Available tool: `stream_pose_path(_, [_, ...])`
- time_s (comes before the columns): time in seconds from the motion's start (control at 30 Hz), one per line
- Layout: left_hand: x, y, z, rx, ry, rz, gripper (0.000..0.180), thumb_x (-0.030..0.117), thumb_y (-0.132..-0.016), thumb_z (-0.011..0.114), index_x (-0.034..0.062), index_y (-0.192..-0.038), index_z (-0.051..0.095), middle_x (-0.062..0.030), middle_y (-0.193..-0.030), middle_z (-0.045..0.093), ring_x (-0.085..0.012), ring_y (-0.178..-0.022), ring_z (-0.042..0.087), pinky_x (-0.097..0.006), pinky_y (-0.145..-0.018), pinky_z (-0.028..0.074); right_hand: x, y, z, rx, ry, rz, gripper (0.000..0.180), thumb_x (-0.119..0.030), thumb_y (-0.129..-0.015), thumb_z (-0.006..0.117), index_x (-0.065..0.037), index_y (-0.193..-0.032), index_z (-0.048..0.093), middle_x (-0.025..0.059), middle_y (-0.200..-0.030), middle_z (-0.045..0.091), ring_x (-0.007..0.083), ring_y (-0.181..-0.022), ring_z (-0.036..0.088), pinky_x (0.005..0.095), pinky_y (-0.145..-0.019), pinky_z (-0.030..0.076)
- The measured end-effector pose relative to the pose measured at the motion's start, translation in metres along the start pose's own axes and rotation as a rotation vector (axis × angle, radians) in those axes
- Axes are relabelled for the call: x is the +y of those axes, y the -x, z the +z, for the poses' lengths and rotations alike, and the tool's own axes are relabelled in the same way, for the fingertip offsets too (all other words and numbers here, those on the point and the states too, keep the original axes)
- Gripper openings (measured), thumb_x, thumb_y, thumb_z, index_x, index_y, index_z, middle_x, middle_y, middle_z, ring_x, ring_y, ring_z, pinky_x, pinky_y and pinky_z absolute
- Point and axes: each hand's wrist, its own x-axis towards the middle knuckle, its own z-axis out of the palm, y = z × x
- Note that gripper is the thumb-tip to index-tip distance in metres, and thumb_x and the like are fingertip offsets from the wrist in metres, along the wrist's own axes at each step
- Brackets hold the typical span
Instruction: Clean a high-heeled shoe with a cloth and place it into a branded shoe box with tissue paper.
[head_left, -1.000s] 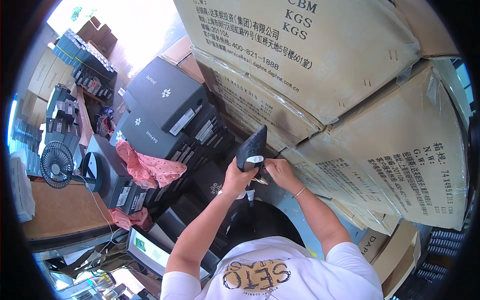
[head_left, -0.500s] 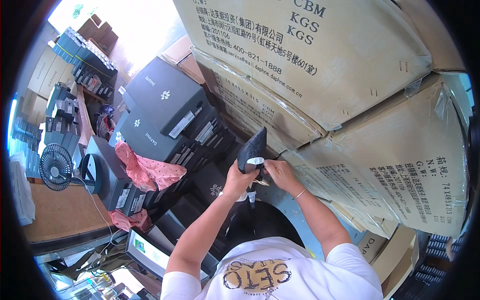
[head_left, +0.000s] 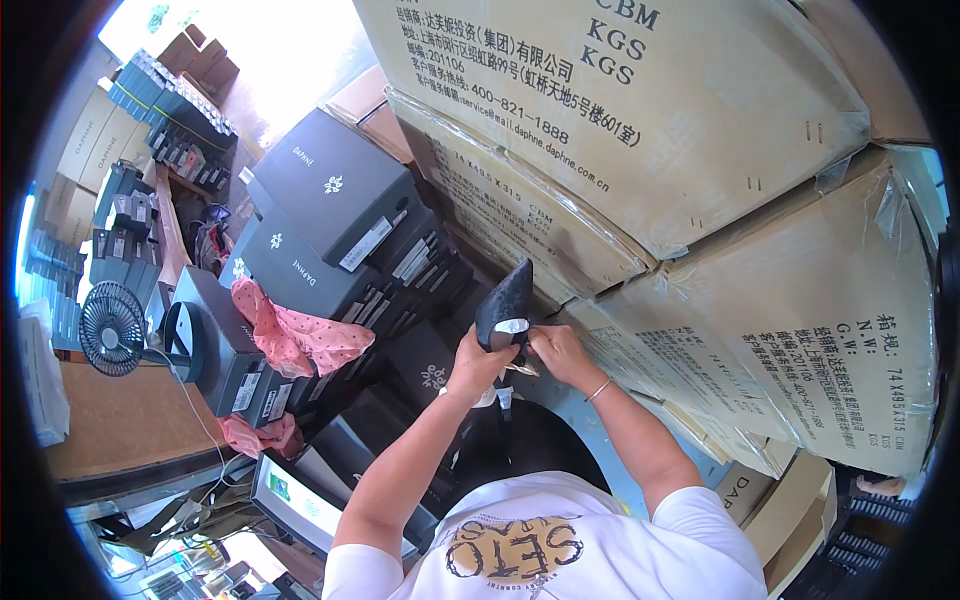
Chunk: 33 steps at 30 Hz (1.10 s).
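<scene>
A dark pointed-toe shoe (head_left: 509, 292) is held up in front of my body, its toe pointing away and slightly right. My left hand (head_left: 477, 366) is wrapped round its near end from the left. A white patch (head_left: 513, 326) shows at the shoe's opening. On the right side, the closed fingers of my right hand (head_left: 560, 352) pinch at the shoe's near end; what they grip there is too small to make out. Below the hands, a pale thing with a small whitish tag (head_left: 504, 396) is partly hidden over my dark-clothed lap.
Large cardboard cartons (head_left: 640, 120) rise on the right. Stacked dark shoe boxes (head_left: 330, 190) stand at left, with a pink dotted cloth (head_left: 300, 330) draped on them. A small black fan (head_left: 112, 329) and a screen (head_left: 295, 500) are further left and nearer.
The right fingers have shifted slightly in against the shoe's near end. My left hand keeps its hold. A skin-coloured shape at the far right edge has moved.
</scene>
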Motion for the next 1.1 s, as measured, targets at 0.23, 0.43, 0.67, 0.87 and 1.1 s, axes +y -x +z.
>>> stream_pose_path(0.23, [-0.001,0.004,-0.001,-0.037,0.075,-0.045,0.04,0.005,-0.076,0.075,-0.0001,-0.111,0.056,-0.0069,-0.096,0.064,-0.0148,-0.087,0.061,-0.031,-0.077,0.05,-0.001,0.002,0.0,0.01,-0.014,-0.017,0.043,-0.034,-0.096,0.043,0.003,-0.084,0.06,0.0213,-0.074,0.062,0.0392,-0.072,0.061,0.0447,-0.066,0.045])
stream_pose_path(0.43, [-0.031,-0.004,-0.017,-0.33,0.58,-0.215,0.045,0.008,-0.076,0.071,0.0003,-0.117,0.055,-0.0107,-0.102,0.064,-0.0212,-0.091,0.064,-0.036,-0.082,0.052,0.001,0.011,-0.001,0.056,-0.116,0.003,0.044,-0.038,-0.098,0.048,0.002,-0.083,0.058,0.0146,-0.066,0.055,0.0272,-0.062,0.054,0.0377,-0.06,0.043])
stream_pose_path(0.67, [-0.045,0.023,-0.008,-0.471,1.072,-0.185,0.056,0.022,-0.08,0.066,-0.0011,-0.129,0.051,-0.015,-0.115,0.064,-0.0275,-0.102,0.064,-0.043,-0.098,0.047,-0.059,0.047,-0.002,0.047,-0.081,-0.013,0.042,-0.035,-0.078,0.08,-0.003,-0.073,0.054,0.0025,-0.059,0.046,0.0108,-0.055,0.04,0.0286,-0.05,0.037])
stream_pose_path(0.87, [-0.048,0.051,0.003,-0.493,1.443,-0.099,0.07,0.029,-0.081,0.07,0.0061,-0.139,0.038,-0.0142,-0.102,0.061,-0.0252,-0.082,0.066,-0.04,-0.078,0.056,-0.105,0.07,0.001,0.018,0.01,-0.179,0.035,-0.027,-0.076,0.083,-0.005,-0.074,0.056,0.0014,-0.057,0.045,0.0115,-0.051,0.042,0.0281,-0.048,0.036])
stream_pose_path(1.1, [-0.049,0.111,-0.024,-0.368,1.29,0.112,0.097,0.065,-0.068,0.071,0.0073,-0.138,0.038,-0.0085,-0.094,0.064,-0.019,-0.073,0.066,-0.032,-0.067,0.058,-0.15,0.102,0.025,-0.105,0.154,-0.358,0.031,-0.025,-0.076,0.082,-0.005,-0.076,0.058,0.005,-0.064,0.053,0.0148,-0.052,0.051,0.0295,-0.05,0.042])
